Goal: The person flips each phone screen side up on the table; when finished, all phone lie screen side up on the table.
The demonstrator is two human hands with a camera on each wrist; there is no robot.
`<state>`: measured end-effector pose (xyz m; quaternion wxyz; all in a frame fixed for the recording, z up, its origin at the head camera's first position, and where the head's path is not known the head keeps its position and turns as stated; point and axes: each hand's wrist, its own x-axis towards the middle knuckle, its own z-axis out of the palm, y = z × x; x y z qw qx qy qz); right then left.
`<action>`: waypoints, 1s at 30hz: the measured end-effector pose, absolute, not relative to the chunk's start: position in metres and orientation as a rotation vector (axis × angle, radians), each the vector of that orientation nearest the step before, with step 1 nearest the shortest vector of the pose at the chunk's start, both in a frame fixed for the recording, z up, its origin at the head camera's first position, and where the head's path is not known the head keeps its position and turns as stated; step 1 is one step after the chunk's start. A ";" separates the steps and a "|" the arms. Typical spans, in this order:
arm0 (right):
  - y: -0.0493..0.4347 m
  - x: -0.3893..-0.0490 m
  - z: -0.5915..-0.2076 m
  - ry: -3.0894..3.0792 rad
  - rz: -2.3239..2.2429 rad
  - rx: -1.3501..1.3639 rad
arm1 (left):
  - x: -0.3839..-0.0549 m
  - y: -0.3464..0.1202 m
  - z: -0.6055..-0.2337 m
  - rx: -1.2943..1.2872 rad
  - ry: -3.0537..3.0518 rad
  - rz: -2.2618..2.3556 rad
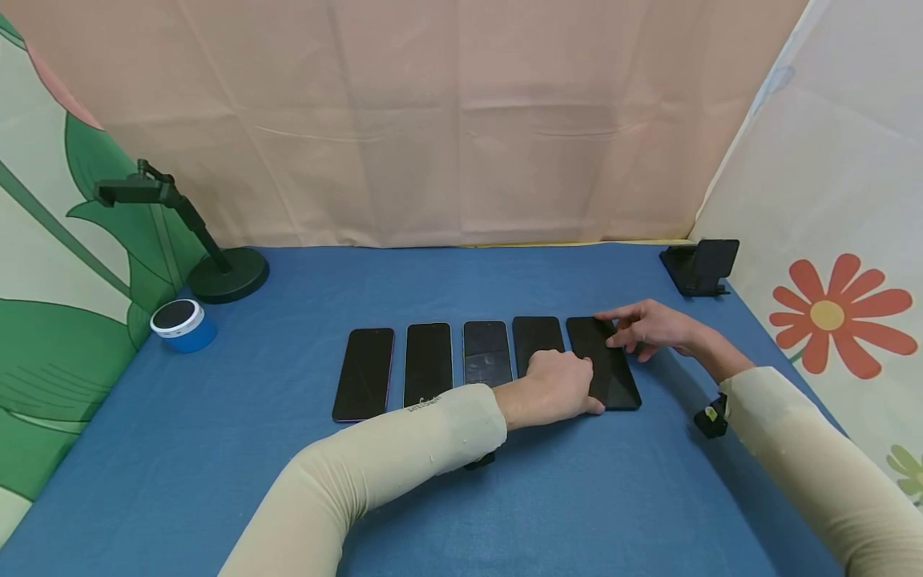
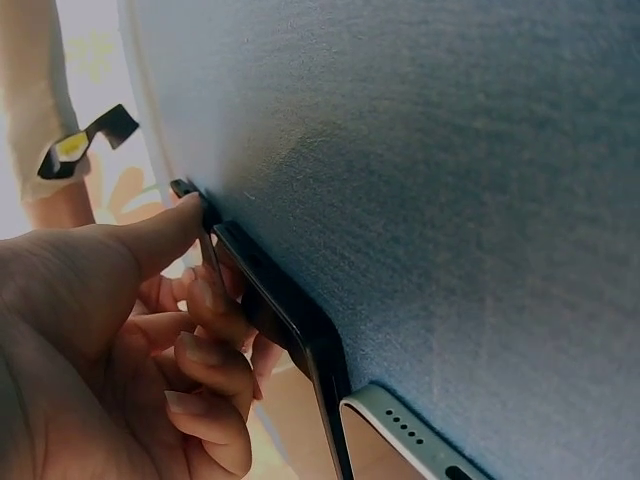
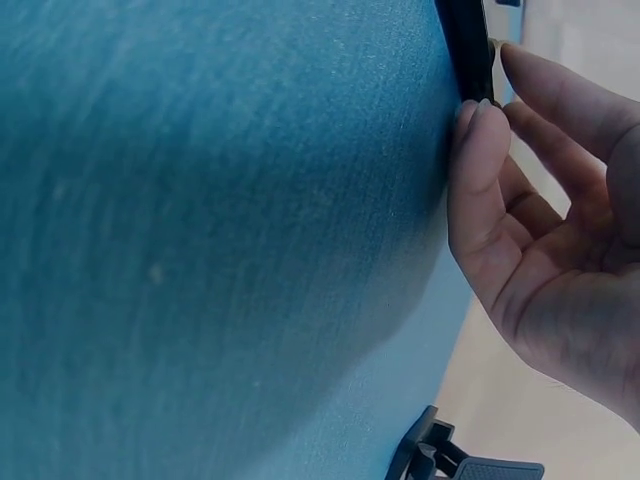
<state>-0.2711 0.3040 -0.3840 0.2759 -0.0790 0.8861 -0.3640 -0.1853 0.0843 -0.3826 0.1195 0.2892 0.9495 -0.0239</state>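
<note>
Several dark-screened smartphones lie in a row on the blue table point(image 1: 238, 481). At the row's right end is a black smartphone point(image 1: 614, 383), slightly turned. My left hand point(image 1: 554, 386) reaches across, its thumb at this phone's lower edge and its curled fingers by its left side. It partly covers the neighbouring black smartphone point(image 1: 535, 332). My right hand point(image 1: 652, 328) holds the end phone's upper right corner between thumb and fingers. In the right wrist view, the fingertips meet the edge of the phone point(image 3: 468, 45). Further left lie a light-edged phone point(image 1: 428, 361) and a purple-edged phone point(image 1: 364, 373).
A black stand point(image 1: 698, 268) stands at the back right. At the back left are a dark desk lamp point(image 1: 229, 274) and a small blue tub point(image 1: 191, 336) with a white rim and black top. Cloth walls border the table.
</note>
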 end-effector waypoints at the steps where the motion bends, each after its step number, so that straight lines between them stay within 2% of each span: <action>1: 0.304 -0.271 -0.384 2.380 -0.977 -0.214 | -0.186 0.084 -0.383 0.847 2.776 -0.069; 22: 0.299 -0.276 -0.383 2.393 -0.914 -0.249 | -0.192 0.078 -0.381 0.840 2.760 -0.047; 26: 0.298 -0.272 -0.373 2.447 -0.831 -0.284 | -0.196 0.061 -0.368 0.827 2.746 0.070; 30: 0.296 -0.268 -0.354 2.577 -0.737 -0.358 | -0.205 0.024 -0.345 0.827 2.777 0.194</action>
